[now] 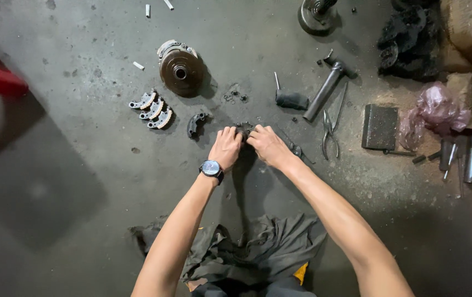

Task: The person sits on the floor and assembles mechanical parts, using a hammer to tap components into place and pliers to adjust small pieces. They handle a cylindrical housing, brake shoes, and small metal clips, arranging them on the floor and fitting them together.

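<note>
Both hands, left [226, 147] and right [268, 145], grip a small dark part [243, 130] near a pink bag [437, 110].

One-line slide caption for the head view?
Both hands grip a small dark part on the concrete floor.

Left hand [226, 147] and right hand [268, 145] grip a small dark part [244, 130].

Light from above is falling evenly and fairly dimly; a broad soft shadow is lying across the floor [54, 181] at left, edges darkening, focus staying sharp.
</note>
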